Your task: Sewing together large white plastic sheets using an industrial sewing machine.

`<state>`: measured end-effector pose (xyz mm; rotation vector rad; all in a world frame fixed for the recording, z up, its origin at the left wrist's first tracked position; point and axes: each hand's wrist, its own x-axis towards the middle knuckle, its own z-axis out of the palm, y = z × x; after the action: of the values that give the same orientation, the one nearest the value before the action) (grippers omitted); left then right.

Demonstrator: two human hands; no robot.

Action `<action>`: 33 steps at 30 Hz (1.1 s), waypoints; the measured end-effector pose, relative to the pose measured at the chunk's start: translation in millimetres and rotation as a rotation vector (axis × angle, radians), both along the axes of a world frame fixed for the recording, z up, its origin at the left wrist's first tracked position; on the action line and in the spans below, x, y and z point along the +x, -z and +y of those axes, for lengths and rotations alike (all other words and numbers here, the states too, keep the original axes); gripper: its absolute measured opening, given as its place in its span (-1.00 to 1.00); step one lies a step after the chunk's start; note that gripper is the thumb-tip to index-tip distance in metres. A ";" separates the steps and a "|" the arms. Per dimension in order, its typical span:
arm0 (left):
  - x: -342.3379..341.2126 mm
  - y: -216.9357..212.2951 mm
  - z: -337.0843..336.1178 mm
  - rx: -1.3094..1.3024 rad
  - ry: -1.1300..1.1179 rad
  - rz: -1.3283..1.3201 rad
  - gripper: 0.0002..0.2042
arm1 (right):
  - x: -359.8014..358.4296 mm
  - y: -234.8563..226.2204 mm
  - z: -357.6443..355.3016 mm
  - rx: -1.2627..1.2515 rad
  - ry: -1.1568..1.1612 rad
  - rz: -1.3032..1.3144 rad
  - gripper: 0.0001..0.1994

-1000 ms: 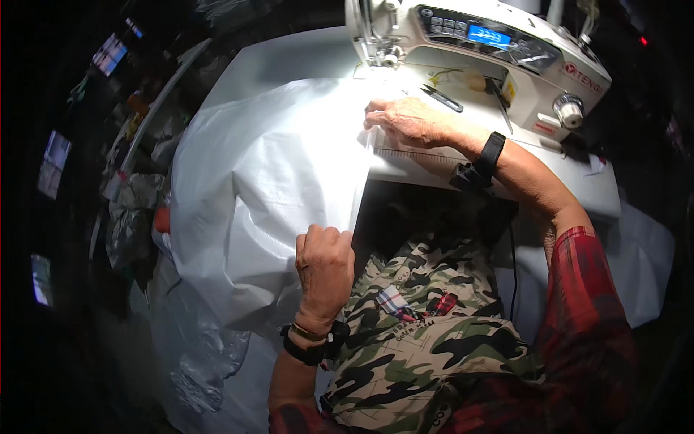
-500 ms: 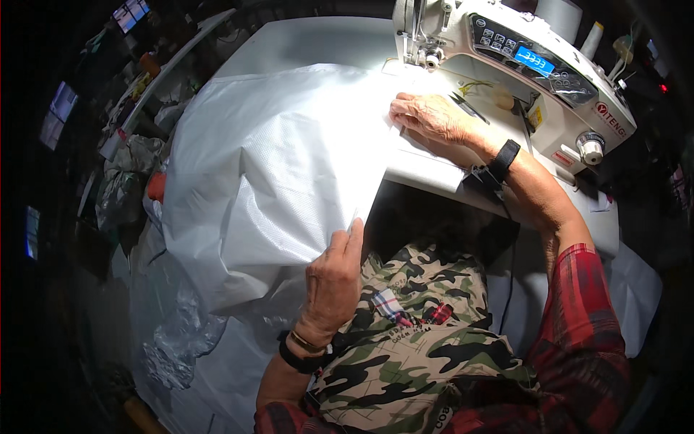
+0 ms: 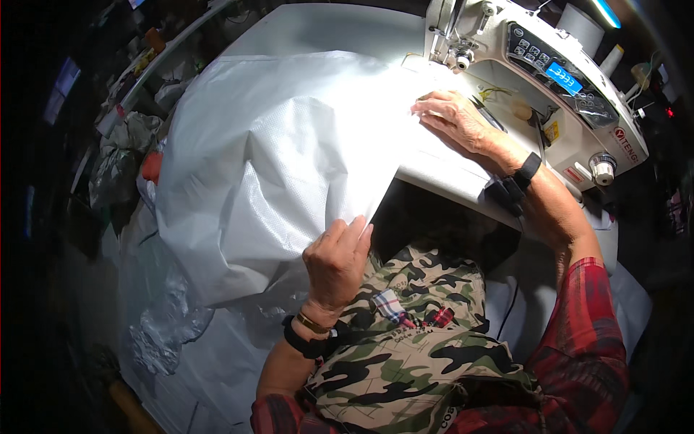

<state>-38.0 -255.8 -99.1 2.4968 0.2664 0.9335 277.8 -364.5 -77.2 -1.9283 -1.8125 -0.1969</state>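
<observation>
A large sheet of white woven plastic (image 3: pixel 289 152) spreads over the machine bed and sags in folds at the left. Its near right edge is pinched in my left hand (image 3: pixel 336 260), thumb and fingers closed on it. At the far end of that edge, my right hand (image 3: pixel 457 121) is closed with its fingertips on the sheet, just short of the sewing machine's needle area (image 3: pixel 444 66). Glare there washes out the sheet's border, and my fingers hide the exact grip. Above my right hand stands the white sewing machine (image 3: pixel 557 79), its panel lit.
Thread snips (image 3: pixel 490 114) lie under the machine's arm beside my right hand. A thread cone (image 3: pixel 580 32) stands behind the machine. Crumpled clear plastic (image 3: pixel 163 325) lies at the lower left, below a cluttered shelf (image 3: pixel 137 90). A camouflage apron (image 3: pixel 426 311) covers my lap.
The view has shifted, so the machine sits farther right. My left hand's fingers have curled more tightly over the sheet's edge. My right hand's fingers are straighter, still at the sheet.
</observation>
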 end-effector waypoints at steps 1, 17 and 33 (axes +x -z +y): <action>0.5 -0.7 0.7 -0.021 -0.006 -0.022 -0.85 | 2.2 0.4 -0.7 0.019 -0.031 -0.006 -0.83; -8.0 -16.2 13.7 0.049 0.054 0.155 -0.70 | 7.0 0.6 19.7 -0.027 0.048 -0.079 -0.93; 13.5 -4.2 1.7 -0.163 0.435 0.274 -0.64 | -24.4 18.3 5.1 0.044 0.545 -0.049 -0.66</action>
<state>-24.5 -254.0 -94.9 2.3859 -0.1116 0.3800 253.4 -359.4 -95.4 -2.3612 -1.2562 -0.4602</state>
